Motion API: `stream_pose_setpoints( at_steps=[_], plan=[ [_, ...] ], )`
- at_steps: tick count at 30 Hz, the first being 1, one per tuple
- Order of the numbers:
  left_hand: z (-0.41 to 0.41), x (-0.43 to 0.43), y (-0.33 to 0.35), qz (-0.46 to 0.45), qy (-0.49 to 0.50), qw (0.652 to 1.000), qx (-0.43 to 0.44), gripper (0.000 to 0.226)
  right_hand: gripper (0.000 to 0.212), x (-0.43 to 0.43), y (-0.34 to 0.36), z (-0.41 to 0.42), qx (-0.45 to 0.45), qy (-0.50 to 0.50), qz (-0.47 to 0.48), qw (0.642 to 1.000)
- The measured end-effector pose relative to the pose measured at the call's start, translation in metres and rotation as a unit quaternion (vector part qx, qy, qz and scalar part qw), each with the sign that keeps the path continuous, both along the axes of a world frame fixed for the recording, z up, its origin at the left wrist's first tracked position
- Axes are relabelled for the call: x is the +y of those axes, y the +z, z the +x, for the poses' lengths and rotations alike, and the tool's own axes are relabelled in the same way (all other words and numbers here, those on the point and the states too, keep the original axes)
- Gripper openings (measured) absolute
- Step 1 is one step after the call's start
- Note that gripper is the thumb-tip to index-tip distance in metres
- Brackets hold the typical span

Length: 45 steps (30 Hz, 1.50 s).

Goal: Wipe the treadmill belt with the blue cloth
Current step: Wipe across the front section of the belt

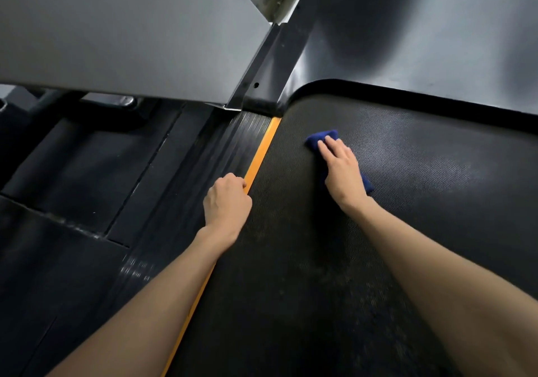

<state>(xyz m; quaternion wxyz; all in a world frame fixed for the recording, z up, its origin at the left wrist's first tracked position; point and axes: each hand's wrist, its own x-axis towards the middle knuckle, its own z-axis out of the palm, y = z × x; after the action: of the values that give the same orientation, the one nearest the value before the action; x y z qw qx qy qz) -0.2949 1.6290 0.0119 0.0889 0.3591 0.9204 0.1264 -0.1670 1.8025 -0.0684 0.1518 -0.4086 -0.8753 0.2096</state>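
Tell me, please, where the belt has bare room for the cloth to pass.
The belt is bare right of the right hand and blue cloth, up to the black cover. Crowded at the orange strip by the left hand.

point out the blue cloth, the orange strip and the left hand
cloth [317, 136]: head view, on the bare fold past the fingertips
orange strip [265, 143]: head view, on its far stretch
left hand [227, 202]: head view, on the back of the hand

Count, head view: hands 2, left hand [227, 205] and right hand [340, 167]. Cloth [317, 137] 1. Belt [422, 158] 1. Orange strip [262, 152] 1. Side rail [233, 143] 1. Grey panel [131, 27] 1. Cover [407, 42] 1.
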Motion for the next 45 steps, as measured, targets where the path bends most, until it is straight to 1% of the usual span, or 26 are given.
stream_pose_setpoints(
  at_steps=[2,3,5,8,11,13,15,16,17,19,21,23,24,25,27,29,30,31,32,35,38,39,40,41,43,45],
  plan=[
    [0.001,0.004,0.000,-0.013,0.002,1.000,0.018,0.026,0.070,-0.023,0.002,-0.016,0.040,-0.068,-0.041,0.996],
    [0.001,0.006,-0.001,-0.016,0.003,1.000,0.026,0.024,0.068,-0.041,0.001,-0.023,0.064,-0.072,-0.050,0.994],
    [0.000,0.011,-0.002,-0.022,0.006,0.999,0.036,0.020,0.066,-0.084,-0.001,-0.030,0.081,0.016,-0.058,0.995],
    [0.000,0.014,0.000,-0.038,0.003,0.998,0.053,0.018,0.067,-0.131,-0.006,-0.018,0.064,0.157,-0.035,0.985],
    [0.002,0.013,-0.001,-0.049,-0.009,0.997,0.067,0.018,0.051,-0.157,-0.004,0.010,0.034,0.220,0.022,0.975],
    [0.005,0.011,-0.003,-0.050,-0.021,0.996,0.068,0.018,0.052,-0.157,-0.002,0.024,0.001,0.271,0.057,0.961],
    [0.008,0.007,-0.006,-0.048,-0.031,0.997,0.061,0.019,0.050,-0.131,-0.008,0.032,-0.002,0.309,0.089,0.947],
    [0.008,0.004,-0.008,-0.045,-0.034,0.997,0.055,0.022,0.051,-0.110,-0.010,0.037,0.002,0.284,0.100,0.954],
    [0.007,0.000,-0.009,-0.042,-0.039,0.997,0.048,0.025,0.055,-0.085,-0.012,0.042,0.006,0.227,0.109,0.968],
    [0.006,-0.009,-0.013,-0.034,-0.054,0.998,0.027,0.036,0.059,-0.040,-0.012,0.057,-0.005,0.067,0.090,0.994],
    [0.005,-0.016,-0.014,-0.031,-0.072,0.997,0.004,0.050,0.062,-0.019,-0.009,0.060,-0.003,-0.071,0.032,0.997],
    [0.003,-0.019,-0.013,-0.032,-0.074,0.997,-0.014,0.054,0.067,-0.036,-0.004,0.039,0.029,-0.139,-0.016,0.990],
    [0.003,-0.018,-0.012,-0.032,-0.073,0.997,-0.019,0.053,0.068,-0.057,-0.003,0.026,0.052,-0.123,-0.024,0.991],
    [0.003,-0.017,-0.011,-0.030,-0.071,0.997,-0.017,0.051,0.069,-0.087,-0.004,0.015,0.065,-0.067,-0.022,0.995],
    [0.004,-0.015,-0.010,-0.028,-0.067,0.997,-0.004,0.047,0.072,-0.155,-0.006,0.008,0.051,0.109,-0.006,0.993],
    [0.006,-0.014,-0.010,-0.027,-0.065,0.997,0.008,0.045,0.067,-0.190,-0.004,0.021,0.016,0.264,0.007,0.964],
    [0.006,-0.014,-0.011,-0.027,-0.065,0.997,0.013,0.044,0.061,-0.183,-0.007,0.031,0.013,0.304,0.029,0.952],
    [0.007,-0.013,-0.012,-0.028,-0.062,0.998,0.014,0.043,0.056,-0.165,-0.011,0.042,0.012,0.298,0.057,0.953],
    [0.008,-0.013,-0.012,-0.029,-0.056,0.998,0.010,0.043,0.055,-0.145,-0.013,0.054,0.014,0.255,0.076,0.964],
    [0.010,-0.013,-0.014,-0.032,-0.050,0.998,-0.003,0.048,0.059,-0.072,-0.018,0.098,0.000,0.038,0.091,0.995],
    [0.009,-0.017,-0.013,-0.035,-0.065,0.997,-0.027,0.056,0.060,-0.044,-0.010,0.112,0.021,-0.145,0.053,0.988],
    [0.008,-0.018,-0.012,-0.033,-0.068,0.996,-0.039,0.057,0.059,-0.052,-0.007,0.100,0.039,-0.176,0.040,0.983],
    [0.006,-0.018,-0.012,-0.032,-0.070,0.996,-0.051,0.057,0.059,-0.068,-0.007,0.085,0.055,-0.174,0.034,0.983],
    [0.005,-0.019,-0.012,-0.030,-0.070,0.995,-0.061,0.059,0.057,-0.091,-0.009,0.068,0.069,-0.136,0.032,0.988],
    [0.002,-0.019,-0.012,-0.029,-0.072,0.994,-0.073,0.061,0.052,-0.152,-0.014,0.040,0.076,0.012,0.033,0.996],
    [0.000,-0.021,-0.012,-0.024,-0.071,0.995,-0.070,0.062,0.047,-0.197,-0.016,0.034,0.051,0.157,0.034,0.986]
  ],
)
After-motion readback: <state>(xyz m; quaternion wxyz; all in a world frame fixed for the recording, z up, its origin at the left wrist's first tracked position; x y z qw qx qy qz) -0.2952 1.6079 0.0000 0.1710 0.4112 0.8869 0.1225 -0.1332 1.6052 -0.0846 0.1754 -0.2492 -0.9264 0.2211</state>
